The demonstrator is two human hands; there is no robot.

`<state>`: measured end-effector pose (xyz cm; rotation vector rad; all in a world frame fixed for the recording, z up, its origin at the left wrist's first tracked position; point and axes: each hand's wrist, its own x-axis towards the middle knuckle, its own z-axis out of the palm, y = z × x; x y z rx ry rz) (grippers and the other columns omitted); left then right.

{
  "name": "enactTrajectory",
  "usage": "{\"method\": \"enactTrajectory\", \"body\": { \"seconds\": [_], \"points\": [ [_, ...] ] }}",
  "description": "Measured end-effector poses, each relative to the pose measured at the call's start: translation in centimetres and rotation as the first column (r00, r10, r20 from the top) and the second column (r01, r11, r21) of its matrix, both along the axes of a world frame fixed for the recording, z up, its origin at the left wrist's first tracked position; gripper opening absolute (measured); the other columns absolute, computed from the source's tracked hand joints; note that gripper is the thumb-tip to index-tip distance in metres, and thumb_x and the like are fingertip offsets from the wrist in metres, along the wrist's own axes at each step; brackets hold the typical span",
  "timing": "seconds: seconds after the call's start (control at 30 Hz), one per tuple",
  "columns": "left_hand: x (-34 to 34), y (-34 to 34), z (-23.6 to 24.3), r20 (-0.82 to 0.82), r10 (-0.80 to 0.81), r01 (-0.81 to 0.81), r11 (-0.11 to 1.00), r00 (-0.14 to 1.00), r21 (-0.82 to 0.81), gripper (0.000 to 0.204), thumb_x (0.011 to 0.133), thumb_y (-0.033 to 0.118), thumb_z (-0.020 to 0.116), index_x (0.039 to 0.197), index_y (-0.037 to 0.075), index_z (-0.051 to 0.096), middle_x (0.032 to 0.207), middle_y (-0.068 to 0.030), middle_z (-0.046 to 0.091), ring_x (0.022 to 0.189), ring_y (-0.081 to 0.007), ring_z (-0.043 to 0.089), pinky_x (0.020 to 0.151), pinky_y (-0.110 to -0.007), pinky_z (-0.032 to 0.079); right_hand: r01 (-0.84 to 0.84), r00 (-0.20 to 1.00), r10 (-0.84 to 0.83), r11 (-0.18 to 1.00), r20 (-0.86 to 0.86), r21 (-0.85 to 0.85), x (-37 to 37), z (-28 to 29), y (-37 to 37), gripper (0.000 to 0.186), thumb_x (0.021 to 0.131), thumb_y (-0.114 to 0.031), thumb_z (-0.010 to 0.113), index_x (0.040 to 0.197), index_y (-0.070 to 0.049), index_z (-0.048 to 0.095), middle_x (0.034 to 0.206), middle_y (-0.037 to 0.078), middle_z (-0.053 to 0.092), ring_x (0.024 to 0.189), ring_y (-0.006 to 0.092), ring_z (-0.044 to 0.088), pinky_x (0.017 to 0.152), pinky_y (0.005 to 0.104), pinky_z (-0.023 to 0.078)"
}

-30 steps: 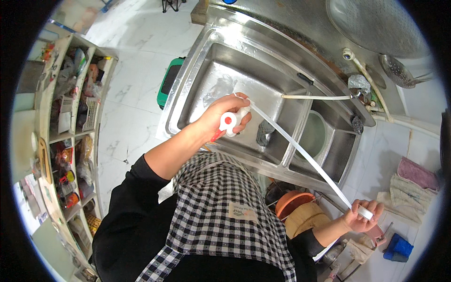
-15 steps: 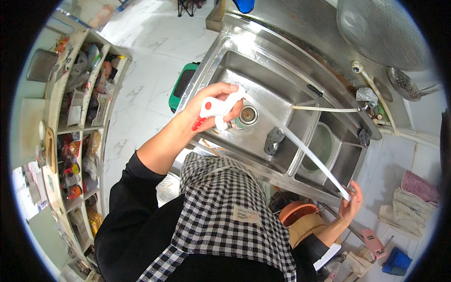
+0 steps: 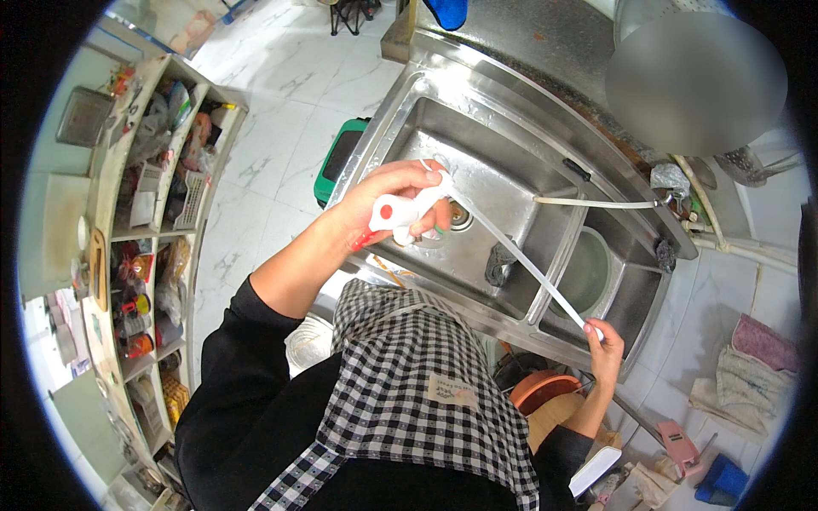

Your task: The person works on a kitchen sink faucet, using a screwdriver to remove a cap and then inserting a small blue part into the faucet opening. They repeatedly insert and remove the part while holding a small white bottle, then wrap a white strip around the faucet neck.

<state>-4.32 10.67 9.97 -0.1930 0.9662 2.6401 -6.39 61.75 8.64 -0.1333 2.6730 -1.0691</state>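
Observation:
My left hand (image 3: 379, 198) is wrapped round a white plastic head with red parts (image 3: 406, 216), which looks like a dispenser pump. From it a long, thin white tube (image 3: 521, 258) slants to the right and toward me, over the sink. Its far end is pinched between the fingers of my right hand (image 3: 606, 351), just past the sink's front edge. Below the tube, the large basin of the steel sink (image 3: 477, 128) holds a dark grey cloth or scrubber (image 3: 498, 261). The drain (image 3: 461, 219) is partly hidden behind my left hand.
A pale faucet spout (image 3: 588, 203) reaches over the basins. In the right basin sits a round tub (image 3: 586, 274). Left of the sink stands a green and black object (image 3: 342, 157); packed shelves (image 3: 136, 230) line the left. An orange-brown bowl (image 3: 541, 389) is below the sink's front edge.
My right hand, with the tube's end, has come inward to the left and slightly up. My left hand keeps its grip on the pump head, barely turned. The view has shifted slightly.

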Motion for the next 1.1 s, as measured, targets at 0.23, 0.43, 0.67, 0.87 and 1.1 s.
{"method": "enactTrajectory", "body": {
  "seconds": [0.23, 0.43, 0.67, 0.87, 1.1],
  "points": [
    [1.1, 2.1, -0.4, 0.03, -0.132, 0.129, 0.987, 0.991, 0.093, 0.023, 0.097, 0.013, 0.06, 0.118, 0.004, 0.056, 0.099, -0.0294, 0.069, 0.079, -0.0274, 0.07, 0.067, -0.03, 0.054, 0.129, 0.982, -0.11, 0.984, -0.152, 0.121, -0.5, -7.0, -0.1, 0.015, 0.094, -0.017, 0.071, 0.097, -0.003, 0.069, 0.082, 0.004, 0.063, 0.073, 0.0116, 0.053, 0.065, 0.0274, 0.043],
    [2.6, 3.8, 0.6, 0.024, -0.236, 0.232, 0.966, 0.971, 0.115, 0.024, 0.101, 0.016, 0.056, 0.122, 0.005, 0.052, 0.102, -0.031, 0.067, 0.064, -0.018, 0.063, 0.059, -0.025, 0.049, 0.105, 0.949, -0.053, 0.983, -0.311, 0.153, -1.3, -12.6, -2.1, 0.015, 0.093, -0.019, 0.07, 0.096, -0.004, 0.069, 0.089, 0.015, 0.069, 0.08, 0.0309, 0.065, 0.072, 0.0394, 0.051],
    [4.2, 6.3, 3.1, 0.018, -0.448, 0.432, 0.87, 0.894, 0.237, 0.028, 0.103, 0.017, 0.053, 0.125, 0.001, 0.047, 0.104, -0.0361, 0.066, 0.065, -0.017, 0.06, 0.06, -0.026, 0.049, 0.117, 0.905, -0.058, 0.986, -0.421, 0.116, -4.2, -16.7, -9.1, 0.015, 0.092, -0.022, 0.071, 0.096, -0.008, 0.07, 0.091, 0.013, 0.07, 0.081, 0.0325, 0.065, 0.075, 0.0412, 0.052],
    [5.6, 10.7, 3.5, -0.057, -0.648, 0.646, 0.743, 0.76, 0.175, 0.035, 0.102, 0.026, 0.059, 0.122, 0.0, 0.045, 0.111, -0.0276, 0.069, 0.074, -0.011, 0.063, 0.066, -0.021, 0.053, 0.041, 0.87, -0.01, 0.998, -0.493, 0.052, -5.5, -18.6, -15.4, 0.012, 0.092, -0.019, 0.067, 0.095, -0.007, 0.069, 0.09, 0.012, 0.07, 0.084, 0.035, 0.064, 0.076, 0.0436, 0.051],
    [6.4, 13.7, 2.9, -0.132, -0.802, 0.813, 0.57, 0.582, 0.12, 0.051, 0.101, 0.032, 0.061, 0.131, -0.005, 0.042, 0.107, -0.0155, 0.074, 0.063, -0.0058, 0.064, 0.053, -0.019, 0.046, -0.045, 0.836, 0.033, 0.999, -0.548, -0.009, -8.8, -17.5, -20.3, 0.013, 0.092, -0.021, 0.068, 0.096, -0.008, 0.068, 0.092, 0.01, 0.069, 0.085, 0.0326, 0.064, 0.077, 0.0409, 0.051]
  ]
}}
